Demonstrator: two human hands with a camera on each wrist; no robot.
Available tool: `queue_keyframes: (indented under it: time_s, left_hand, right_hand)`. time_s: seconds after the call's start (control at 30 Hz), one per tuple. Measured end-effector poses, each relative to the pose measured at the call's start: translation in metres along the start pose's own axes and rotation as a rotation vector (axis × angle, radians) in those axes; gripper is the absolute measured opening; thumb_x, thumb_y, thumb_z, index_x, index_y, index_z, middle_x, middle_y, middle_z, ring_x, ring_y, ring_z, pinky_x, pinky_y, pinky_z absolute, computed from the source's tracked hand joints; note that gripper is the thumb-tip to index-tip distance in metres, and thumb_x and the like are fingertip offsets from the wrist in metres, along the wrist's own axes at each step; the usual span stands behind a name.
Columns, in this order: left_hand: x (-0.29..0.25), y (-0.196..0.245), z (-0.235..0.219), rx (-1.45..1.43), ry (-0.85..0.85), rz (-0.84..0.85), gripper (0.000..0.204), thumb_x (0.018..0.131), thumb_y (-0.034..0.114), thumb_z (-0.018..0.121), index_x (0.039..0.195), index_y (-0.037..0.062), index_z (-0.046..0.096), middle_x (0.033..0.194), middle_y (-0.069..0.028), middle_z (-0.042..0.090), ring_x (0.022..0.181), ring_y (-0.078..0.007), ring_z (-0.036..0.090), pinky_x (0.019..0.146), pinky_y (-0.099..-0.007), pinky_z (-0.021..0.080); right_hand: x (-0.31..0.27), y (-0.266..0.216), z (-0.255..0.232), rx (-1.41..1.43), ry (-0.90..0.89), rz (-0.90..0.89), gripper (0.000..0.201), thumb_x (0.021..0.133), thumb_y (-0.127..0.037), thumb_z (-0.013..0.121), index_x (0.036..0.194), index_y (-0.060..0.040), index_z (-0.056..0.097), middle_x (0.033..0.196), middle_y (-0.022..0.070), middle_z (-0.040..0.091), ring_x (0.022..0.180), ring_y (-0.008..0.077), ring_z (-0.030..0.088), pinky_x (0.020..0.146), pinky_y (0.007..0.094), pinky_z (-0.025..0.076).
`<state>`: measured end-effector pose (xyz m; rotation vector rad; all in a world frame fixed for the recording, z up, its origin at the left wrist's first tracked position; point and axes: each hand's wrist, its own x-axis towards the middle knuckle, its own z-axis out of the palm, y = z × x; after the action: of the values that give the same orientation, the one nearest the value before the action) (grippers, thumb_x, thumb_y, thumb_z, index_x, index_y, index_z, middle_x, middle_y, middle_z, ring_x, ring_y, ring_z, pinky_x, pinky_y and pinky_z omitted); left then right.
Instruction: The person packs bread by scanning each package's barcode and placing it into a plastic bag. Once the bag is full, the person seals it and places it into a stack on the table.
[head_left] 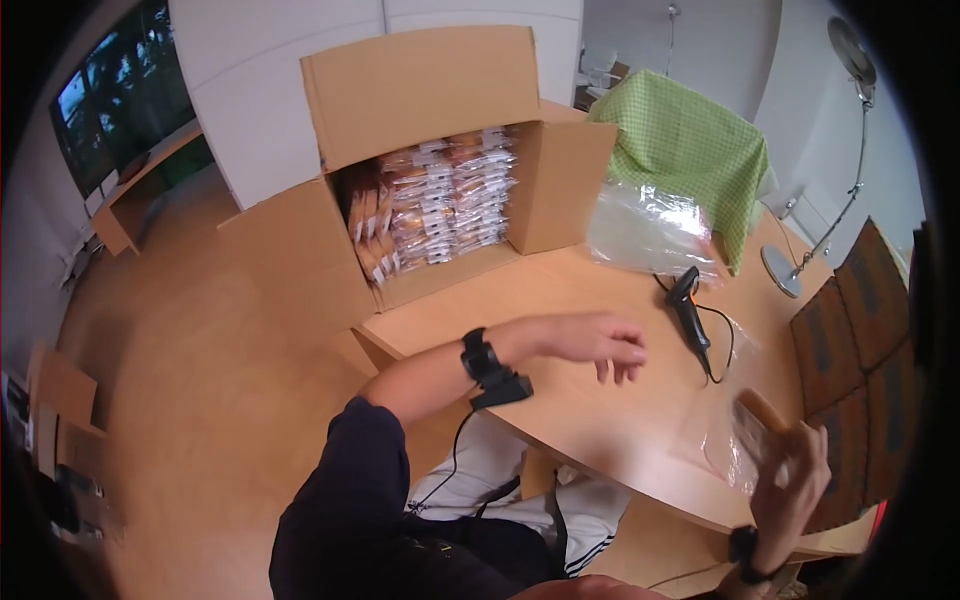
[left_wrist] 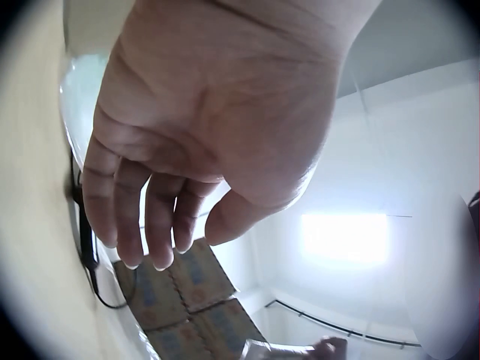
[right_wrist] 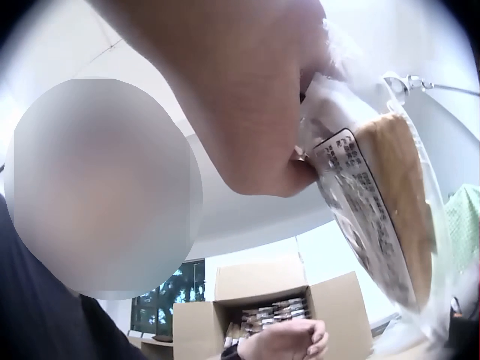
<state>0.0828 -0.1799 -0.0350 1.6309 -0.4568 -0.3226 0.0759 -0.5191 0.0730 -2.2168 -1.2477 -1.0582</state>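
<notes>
My right hand (head_left: 797, 470) grips a clear plastic packet (right_wrist: 397, 195) by one end, above the right side of the table. Something flat and tan shows inside it, with a white printed label on one face. My left hand (head_left: 592, 340) hangs over the middle of the table, its fingers loosely bent and nothing in them, as its wrist view also shows. Nearest to it lies a black barcode scanner (head_left: 688, 308) with a cable. A large open cardboard box (head_left: 567, 190) beyond holds stacks of similar wrapped packets (head_left: 430, 200).
Clear plastic bags (head_left: 650, 225) lie by a green checked cloth (head_left: 680, 140) at the back. A desk lamp (head_left: 782, 270) stands to the right. Brown cardboard panels (head_left: 850, 370) rise at the right edge, with loose clear film (head_left: 735, 440) beside them.
</notes>
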Motion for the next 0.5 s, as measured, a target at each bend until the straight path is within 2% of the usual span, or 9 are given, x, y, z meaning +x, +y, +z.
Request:
queue_keyframes:
  time_s: [0.03,0.07,0.1,0.13,0.2,0.27,0.33,0.37,0.5]
  left_hand:
    - [-0.006,0.007,0.015,0.005,0.007,-0.005,0.036,0.101,0.033,0.05,0.118,0.002,0.054,0.104,-0.0102,0.066,0.092,-0.0175,0.066,0.07,-0.0308,0.056]
    - [-0.015,0.018,0.032,-0.142,0.029,0.01,0.044,0.102,0.039,0.046,0.129,0.0041,0.044,0.114,-0.0114,0.061,0.098,-0.0184,0.064,0.071,-0.0326,0.057]
    - [-0.022,0.026,0.046,-0.287,0.049,0.026,0.054,0.103,0.044,0.042,0.141,0.0062,0.033,0.124,-0.0126,0.057,0.103,-0.0194,0.063,0.073,-0.0344,0.058]
    - [-0.027,0.03,0.056,-0.279,0.052,0.02,0.054,0.103,0.044,0.042,0.141,0.0062,0.033,0.124,-0.0126,0.057,0.103,-0.0194,0.063,0.073,-0.0344,0.058]
    - [-0.036,0.034,0.071,-0.523,0.157,0.204,0.064,0.103,0.05,0.036,0.15,0.0121,0.015,0.134,-0.012,0.048,0.113,-0.0217,0.059,0.077,-0.0375,0.059]
    - [-0.044,0.023,0.071,-0.622,0.254,0.211,0.059,0.103,0.046,0.038,0.149,0.014,0.02,0.134,-0.0097,0.049,0.114,-0.0212,0.06,0.079,-0.0373,0.06]
    - [-0.056,0.027,0.067,-0.669,0.52,0.213,0.053,0.104,0.04,0.039,0.148,0.0146,0.023,0.135,-0.0089,0.049,0.115,-0.02,0.059,0.079,-0.0369,0.061]
    - [-0.065,0.029,0.063,-0.667,0.57,0.212,0.045,0.105,0.033,0.038,0.146,0.0137,0.032,0.135,-0.0066,0.052,0.117,-0.0188,0.059,0.093,-0.0377,0.055]
    - [-0.095,0.022,0.039,-0.598,0.776,0.249,0.04,0.104,0.03,0.041,0.14,0.012,0.04,0.126,-0.0109,0.059,0.103,-0.0225,0.066,0.081,-0.0367,0.059]
  right_hand:
    - [0.003,-0.001,0.015,-0.015,-0.051,-0.059,0.019,0.077,0.004,0.056,0.096,0.004,0.059,0.091,0.0176,0.062,0.077,0.0349,0.059,0.067,0.0404,0.046]
    - [0.006,-0.003,0.03,-0.03,-0.101,-0.118,0.026,0.077,0.003,0.056,0.103,0.0038,0.062,0.097,0.0169,0.065,0.077,0.0313,0.061,0.067,0.0385,0.047]
    - [0.015,-0.006,0.047,-0.109,-0.057,-0.368,0.028,0.077,0.001,0.057,0.105,0.0028,0.062,0.098,0.0157,0.065,0.077,0.0275,0.06,0.065,0.0364,0.047]
    - [0.026,-0.012,0.064,-0.191,-0.009,-0.615,0.03,0.078,0.0,0.058,0.107,0.0017,0.063,0.1,0.0144,0.066,0.078,0.0238,0.06,0.064,0.0342,0.047]
    - [0.046,-0.033,0.096,-0.071,0.027,-0.808,0.032,0.077,-0.006,0.061,0.109,0.0009,0.063,0.103,0.0129,0.067,0.08,0.0209,0.058,0.063,0.0328,0.046]
    - [0.054,-0.046,0.125,0.04,0.057,-0.854,0.036,0.076,-0.012,0.062,0.11,0.0,0.063,0.106,0.0119,0.066,0.085,0.0205,0.058,0.069,0.0323,0.046]
    - [0.068,-0.06,0.14,0.092,0.04,-0.845,0.039,0.076,-0.016,0.065,0.111,0.0003,0.061,0.109,0.0127,0.066,0.088,0.0226,0.059,0.072,0.0344,0.047]
    - [0.073,-0.065,0.145,0.146,0.01,-0.843,0.042,0.075,-0.019,0.068,0.112,0.0007,0.06,0.112,0.0136,0.065,0.091,0.0246,0.061,0.075,0.0365,0.048]
    - [0.078,-0.073,0.152,0.29,0.013,-0.834,0.033,0.077,-0.012,0.062,0.108,0.0009,0.061,0.117,0.0144,0.062,0.105,0.0244,0.058,0.086,0.0382,0.047]
